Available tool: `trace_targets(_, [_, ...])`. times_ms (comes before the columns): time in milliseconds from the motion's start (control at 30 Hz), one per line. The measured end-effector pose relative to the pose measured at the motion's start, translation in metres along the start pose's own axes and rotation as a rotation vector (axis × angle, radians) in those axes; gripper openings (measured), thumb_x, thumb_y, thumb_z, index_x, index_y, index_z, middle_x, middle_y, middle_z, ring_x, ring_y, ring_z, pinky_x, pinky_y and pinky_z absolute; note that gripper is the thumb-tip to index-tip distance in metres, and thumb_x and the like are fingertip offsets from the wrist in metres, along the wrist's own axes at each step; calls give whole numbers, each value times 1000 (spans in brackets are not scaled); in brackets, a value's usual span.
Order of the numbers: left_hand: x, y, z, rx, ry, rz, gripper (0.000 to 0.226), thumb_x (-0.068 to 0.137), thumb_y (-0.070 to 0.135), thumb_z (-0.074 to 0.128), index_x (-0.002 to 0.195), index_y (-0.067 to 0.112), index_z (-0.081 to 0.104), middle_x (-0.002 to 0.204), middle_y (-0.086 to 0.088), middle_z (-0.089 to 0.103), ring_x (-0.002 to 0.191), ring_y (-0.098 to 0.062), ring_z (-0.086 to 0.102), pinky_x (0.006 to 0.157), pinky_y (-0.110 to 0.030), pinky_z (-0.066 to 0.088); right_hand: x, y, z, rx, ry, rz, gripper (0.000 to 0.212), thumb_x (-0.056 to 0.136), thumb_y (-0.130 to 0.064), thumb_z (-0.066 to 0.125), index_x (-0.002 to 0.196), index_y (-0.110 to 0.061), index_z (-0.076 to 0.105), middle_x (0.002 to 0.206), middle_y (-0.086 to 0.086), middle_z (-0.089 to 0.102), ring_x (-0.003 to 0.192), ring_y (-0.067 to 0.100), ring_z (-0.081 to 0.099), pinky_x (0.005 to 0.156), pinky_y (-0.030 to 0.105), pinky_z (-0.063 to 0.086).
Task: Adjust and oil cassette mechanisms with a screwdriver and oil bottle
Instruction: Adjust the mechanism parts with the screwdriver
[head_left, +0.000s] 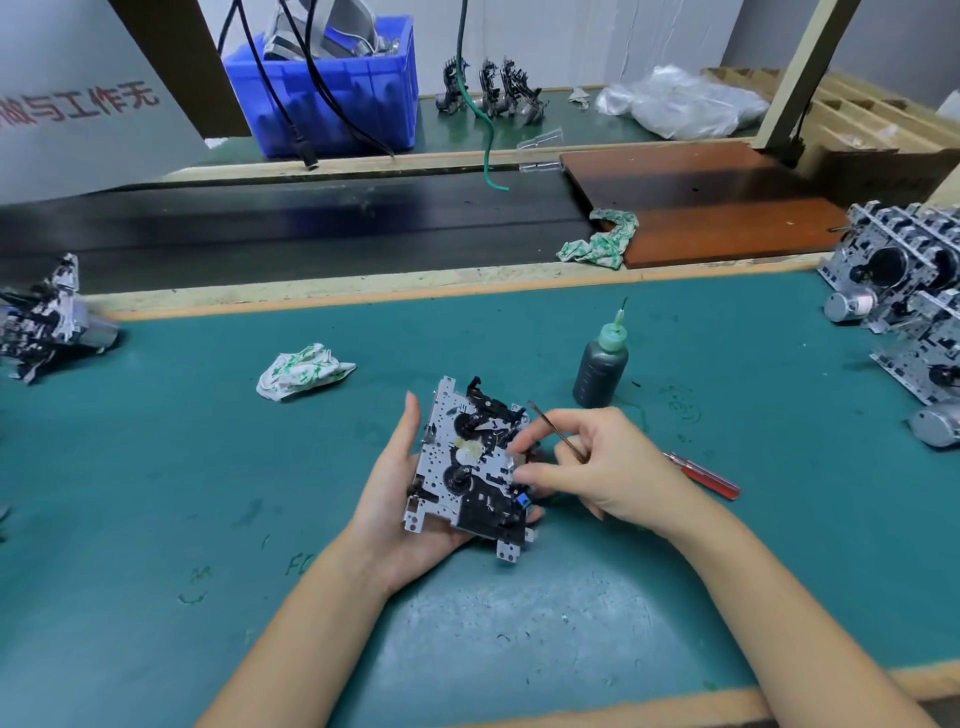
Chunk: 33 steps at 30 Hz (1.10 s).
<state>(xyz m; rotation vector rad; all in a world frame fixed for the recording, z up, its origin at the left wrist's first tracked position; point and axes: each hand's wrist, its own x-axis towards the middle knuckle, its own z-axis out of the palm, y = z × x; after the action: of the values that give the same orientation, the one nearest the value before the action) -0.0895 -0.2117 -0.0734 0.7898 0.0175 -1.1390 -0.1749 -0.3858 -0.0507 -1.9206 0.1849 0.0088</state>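
Observation:
My left hand (387, 499) cradles a silver and black cassette mechanism (470, 467) from below, tilted up over the green mat. My right hand (605, 467) pinches a thin brown stick (556, 428) and its fingertips touch the mechanism's right edge. A dark oil bottle (600, 364) with a green needle cap stands upright on the mat just beyond my right hand. A red-handled screwdriver (704, 475) lies flat on the mat to the right of my right hand.
A crumpled cloth (304, 371) lies left of the mechanism. Stacked mechanisms (904, 306) fill the right edge, and more (47, 317) sit at far left. Behind the mat are a black conveyor belt (311, 223), a brown board (711, 208), another rag (602, 241) and a blue bin (332, 88).

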Motion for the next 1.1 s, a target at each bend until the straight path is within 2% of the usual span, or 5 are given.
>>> trace_targets(133, [0, -1, -2, 10, -7, 10, 70, 88, 65, 33, 110, 10, 72, 123, -17, 63, 105, -32, 65, 90, -56, 50, -1, 1, 1, 19, 9, 6, 9, 77, -24, 77, 83, -22, 70, 37, -7, 32, 36, 11, 27, 74, 61, 51])
trace_targets(367, [-1, 0, 2, -25, 24, 16, 64, 89, 58, 37, 103, 8, 74, 117, -17, 66, 97, -31, 69, 70, -46, 57, -1, -3, 5, -74, 67, -36, 6, 79, -18, 75, 80, -18, 69, 34, -9, 34, 37, 9, 29, 63, 52, 51])
trace_targets(733, [-4, 4, 2, -23, -54, 47, 76, 87, 63, 34, 111, 1, 69, 125, -26, 58, 111, -47, 58, 87, -54, 52, -3, -1, -7, 10, 168, -99, 16, 94, -28, 56, 89, -19, 68, 43, -6, 39, 39, 4, 41, 46, 21, 35])
trace_targets(967, [-13, 14, -3, 130, -200, -70, 88, 78, 74, 45, 131, 4, 55, 138, -28, 47, 119, -49, 50, 102, -60, 38, -7, 3, -9, -791, 263, -275, 52, 86, -24, 65, 136, -25, 50, 109, -7, 54, 102, 8, 47, 85, 23, 39])
trace_targets(1100, [-19, 20, -2, 351, -125, -211, 93, 59, 78, 65, 119, 8, 66, 129, -25, 56, 117, -40, 56, 102, -51, 43, -21, 2, -13, -1023, 105, -429, 48, 72, -36, 75, 115, -19, 64, 107, -1, 62, 104, 21, 56, 96, 36, 41])
